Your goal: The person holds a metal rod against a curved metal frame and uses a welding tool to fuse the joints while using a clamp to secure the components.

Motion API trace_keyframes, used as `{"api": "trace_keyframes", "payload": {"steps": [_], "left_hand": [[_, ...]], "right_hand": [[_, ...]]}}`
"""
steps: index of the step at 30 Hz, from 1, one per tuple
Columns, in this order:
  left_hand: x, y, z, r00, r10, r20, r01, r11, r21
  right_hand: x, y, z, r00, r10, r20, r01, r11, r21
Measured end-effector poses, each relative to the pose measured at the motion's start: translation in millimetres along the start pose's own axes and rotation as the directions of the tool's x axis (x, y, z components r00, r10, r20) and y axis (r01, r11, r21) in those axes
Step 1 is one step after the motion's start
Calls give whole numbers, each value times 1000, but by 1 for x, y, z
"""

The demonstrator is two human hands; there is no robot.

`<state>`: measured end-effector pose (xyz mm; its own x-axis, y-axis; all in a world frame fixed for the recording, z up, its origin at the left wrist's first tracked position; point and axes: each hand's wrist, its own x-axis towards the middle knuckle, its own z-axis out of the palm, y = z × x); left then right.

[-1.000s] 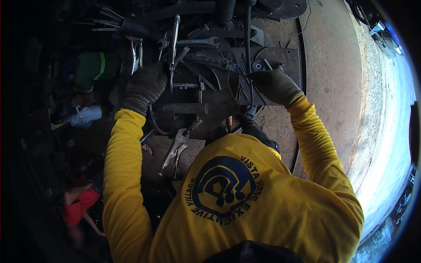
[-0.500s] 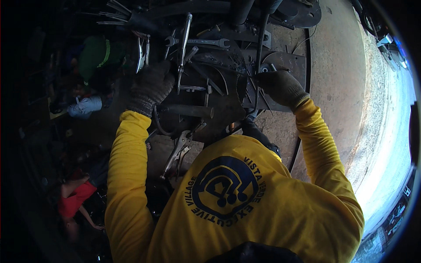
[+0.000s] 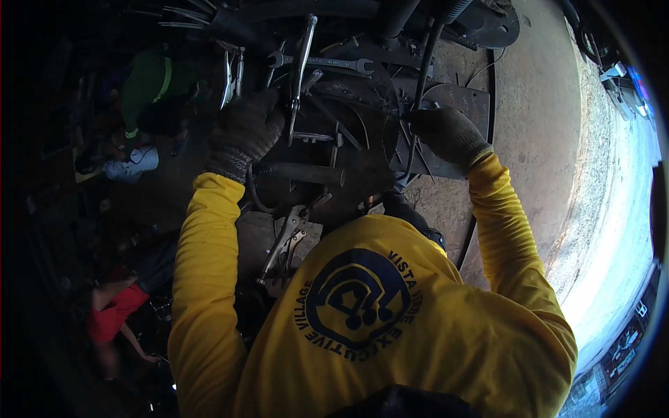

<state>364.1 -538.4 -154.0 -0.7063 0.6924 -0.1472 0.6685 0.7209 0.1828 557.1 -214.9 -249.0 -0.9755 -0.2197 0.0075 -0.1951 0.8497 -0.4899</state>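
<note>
My left hand [image 3: 247,132], in a dark knitted glove, is curled at the left edge of a dark metal workpiece [image 3: 369,153]. Its fingertips are lost in shadow, so what they grip is hidden. Close beside it stands a long-handled locking clamp [image 3: 301,66]. My right hand [image 3: 449,138], gloved too, is closed at the right side of the workpiece, by a black cable [image 3: 425,70]; I cannot make out what its fingers hold. A short metal tube [image 3: 303,173] lies between my forearms, with locking pliers [image 3: 286,240] below it.
An open-ended wrench [image 3: 324,64] and another pair of locking pliers [image 3: 232,73] lie beyond my hands. Thin rods [image 3: 185,17] stick out at the far left. A person in green [image 3: 150,83] and one in red [image 3: 118,306] are at the left. Brown boards [image 3: 533,139] spread to the right.
The workpiece, clamp and wrench appear slightly farther right in the picture, and my left hand shifts with them. My right hand stays nearly in place, now covering a small ring seen beside it before.
</note>
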Motion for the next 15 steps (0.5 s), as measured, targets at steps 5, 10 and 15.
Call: {"api": "trace_keyframes", "payload": {"steps": [5,10,15], "left_hand": [[1,-3,1,999,31,-14,-31,1000,-3],[0,-1,-3,1000,18,-11,-18,999,-33],[0,-4,-1,998,27,-49,-29,998,-52]], "right_hand": [[1,7,8,989,-130,-72,123,989,-87],[3,1,2,988,-148,-31,143,980,-139],[0,15,12,996,-82,-36,84,995,62]]}}
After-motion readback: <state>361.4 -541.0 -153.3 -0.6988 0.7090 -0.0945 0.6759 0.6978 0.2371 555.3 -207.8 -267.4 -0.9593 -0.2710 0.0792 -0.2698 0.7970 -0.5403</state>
